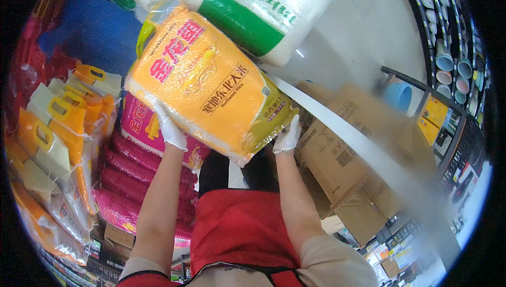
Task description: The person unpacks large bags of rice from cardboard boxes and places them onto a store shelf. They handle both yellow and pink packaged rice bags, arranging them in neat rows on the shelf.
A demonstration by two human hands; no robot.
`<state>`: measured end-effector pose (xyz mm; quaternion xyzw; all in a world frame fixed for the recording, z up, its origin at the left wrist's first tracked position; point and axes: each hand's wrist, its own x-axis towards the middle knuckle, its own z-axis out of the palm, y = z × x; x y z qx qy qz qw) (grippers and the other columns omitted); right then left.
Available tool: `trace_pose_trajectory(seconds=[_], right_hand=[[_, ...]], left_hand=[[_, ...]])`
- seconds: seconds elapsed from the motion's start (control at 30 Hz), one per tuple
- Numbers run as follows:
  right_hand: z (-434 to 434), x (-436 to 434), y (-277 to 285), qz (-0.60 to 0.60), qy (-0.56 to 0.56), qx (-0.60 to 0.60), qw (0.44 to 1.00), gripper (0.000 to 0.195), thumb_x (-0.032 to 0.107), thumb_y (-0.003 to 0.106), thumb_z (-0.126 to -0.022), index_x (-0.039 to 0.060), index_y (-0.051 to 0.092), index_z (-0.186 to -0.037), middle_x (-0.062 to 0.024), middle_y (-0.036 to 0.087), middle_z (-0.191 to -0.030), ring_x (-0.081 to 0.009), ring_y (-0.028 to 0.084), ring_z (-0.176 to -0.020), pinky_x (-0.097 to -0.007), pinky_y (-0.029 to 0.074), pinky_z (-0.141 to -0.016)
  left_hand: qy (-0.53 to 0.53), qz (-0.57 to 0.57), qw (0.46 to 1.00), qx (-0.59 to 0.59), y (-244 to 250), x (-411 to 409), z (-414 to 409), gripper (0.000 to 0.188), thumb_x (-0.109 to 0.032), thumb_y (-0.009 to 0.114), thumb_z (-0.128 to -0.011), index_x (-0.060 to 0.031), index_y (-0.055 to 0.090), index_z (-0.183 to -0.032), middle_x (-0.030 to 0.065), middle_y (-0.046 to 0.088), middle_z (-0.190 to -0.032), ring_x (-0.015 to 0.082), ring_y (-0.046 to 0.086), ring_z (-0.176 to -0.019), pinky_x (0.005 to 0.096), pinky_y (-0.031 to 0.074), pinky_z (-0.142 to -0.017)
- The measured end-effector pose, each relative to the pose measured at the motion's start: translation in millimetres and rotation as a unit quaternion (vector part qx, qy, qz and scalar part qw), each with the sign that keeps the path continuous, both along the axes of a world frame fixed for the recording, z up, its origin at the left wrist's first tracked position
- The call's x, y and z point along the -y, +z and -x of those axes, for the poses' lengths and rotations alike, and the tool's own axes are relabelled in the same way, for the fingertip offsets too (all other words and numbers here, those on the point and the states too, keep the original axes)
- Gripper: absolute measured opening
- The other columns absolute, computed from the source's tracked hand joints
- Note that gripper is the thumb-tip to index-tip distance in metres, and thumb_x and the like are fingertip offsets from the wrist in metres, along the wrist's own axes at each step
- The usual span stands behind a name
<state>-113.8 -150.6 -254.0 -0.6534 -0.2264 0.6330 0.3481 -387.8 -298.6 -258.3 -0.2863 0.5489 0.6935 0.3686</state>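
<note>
A plump yellow-orange plastic bag of rice (197,85) with an olive corner fills the middle of the view, held in front of my body. White-gloved, my left hand (170,129) grips its lower left side; the fingers go out of sight under the bag. My right hand (287,135), gloved too, holds the olive bottom corner on the right. A clear and yellow-green handle strip (146,36) shows at the bag's far top corner. Just beyond lies a large white bag with a green panel (241,22). Below the left side of the held bag is a magenta rice bag (136,119).
Magenta bags (130,168) are stacked at left, beside upright orange-and-cream bags with handles (65,109). Opened cardboard boxes (340,148) stand at right, behind a pale blurred strip (336,117) crossing the view. Shelves with cups (444,62) line the far right. Grey floor (359,18) shows beyond.
</note>
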Motion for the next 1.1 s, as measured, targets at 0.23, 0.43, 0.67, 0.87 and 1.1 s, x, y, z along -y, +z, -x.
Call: trace_pose_trajectory(seconds=[0.23,0.43,0.67,0.87,1.1], right_hand=[[16.6,0.0,-8.6,0.154,0.036,-0.145,0.977,0.064,0.049,0.058,-0.093,0.0092,0.042,-0.140,-0.0083,0.054,-0.132,-0.0236,0.053,-0.117,-0.0388,0.045,-0.100],[17.7,-4.4,-0.1,0.142,0.065,-0.115,0.981,0.058,0.039,0.062,-0.093,0.0081,0.042,-0.138,-0.0068,0.055,-0.129,-0.0215,0.054,-0.116,-0.0375,0.045,-0.099],[9.4,-3.9,-7.9,0.119,0.123,-0.099,0.980,0.062,0.034,0.067,-0.091,0.0083,0.040,-0.140,-0.0039,0.052,-0.131,-0.0203,0.047,-0.122,-0.0384,0.039,-0.104],[14.8,-17.8,-18.1,0.152,0.089,-0.242,0.954,0.074,0.064,0.047,-0.091,0.0101,0.041,-0.141,-0.0079,0.050,-0.138,-0.0247,0.048,-0.125,-0.0440,0.043,-0.102],[2.0,6.8,-33.6,0.072,0.007,-0.324,0.943,0.082,0.069,0.041,-0.090,0.0141,0.027,-0.150,-0.0096,0.035,-0.151,-0.0293,0.038,-0.135,-0.0484,0.037,-0.108]], left_hand=[[0.017,-0.054,0.998,0.005,3.4,-3.6,-12.6,0.081,-0.064,0.044,-0.093,-0.0113,0.025,-0.151,0.0072,0.035,-0.151,0.0260,0.035,-0.136,0.0408,0.028,-0.113],[0.044,-0.012,0.999,-0.021,7.1,-10.0,-18.4,0.077,-0.063,0.039,-0.095,-0.0124,0.027,-0.150,0.0073,0.034,-0.152,0.0267,0.036,-0.136,0.0409,0.027,-0.114],[0.084,-0.004,0.996,-0.018,11.3,-17.2,-35.5,0.077,-0.067,0.034,-0.094,-0.0124,0.031,-0.149,0.0076,0.039,-0.149,0.0273,0.038,-0.133,0.0383,0.029,-0.112],[0.034,0.152,0.972,-0.174,4.9,10.0,-3.9,0.068,-0.048,0.046,-0.098,-0.0063,0.028,-0.149,0.0079,0.034,-0.151,0.0230,0.035,-0.136,0.0349,0.028,-0.113],[-0.466,0.173,0.826,-0.266,36.5,-78.5,190.8,0.060,-0.040,0.060,-0.095,-0.0012,0.045,-0.139,0.0071,0.056,-0.130,0.0123,0.052,-0.116,0.0254,0.040,-0.100]])
